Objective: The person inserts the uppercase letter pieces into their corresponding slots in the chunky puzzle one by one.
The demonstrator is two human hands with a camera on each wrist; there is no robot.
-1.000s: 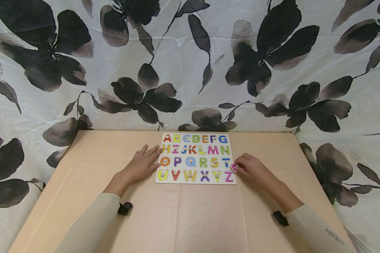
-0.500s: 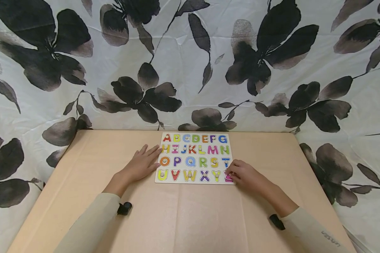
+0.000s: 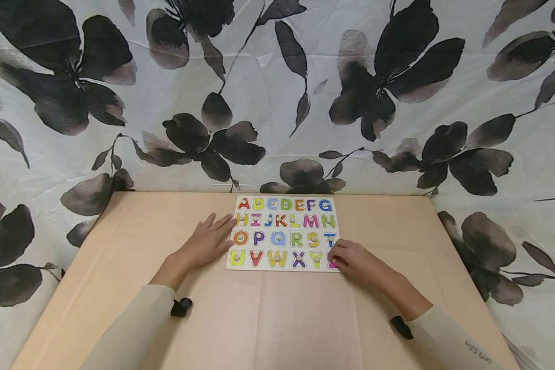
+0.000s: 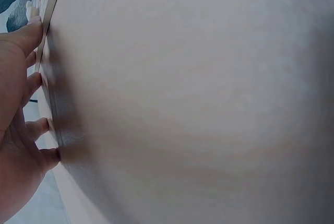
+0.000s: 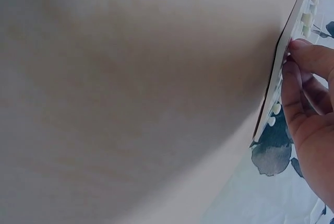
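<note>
A white alphabet puzzle board (image 3: 284,268) lies near the table's far edge, filled with colourful letter pieces that have small knobs. My left hand (image 3: 207,241) rests spread at its left side; in the left wrist view the thumb (image 4: 28,37) touches the board's edge. At the lower right corner my right hand (image 3: 353,259) pinches the pink letter Z piece (image 3: 333,265), mostly hidden under the fingers. The right wrist view shows the thumb and index finger (image 5: 293,85) together, close against the board.
The board stands on a tan table (image 3: 277,318), its far edge against a white cloth with dark flowers (image 3: 300,174). Dark wrist cameras sit at both cuffs. Pale knobs (image 5: 308,19) stick up from the board.
My right hand has moved left from beside the board to its lower right corner, carrying a pink piece onto the Z place. My left hand has stayed still.
</note>
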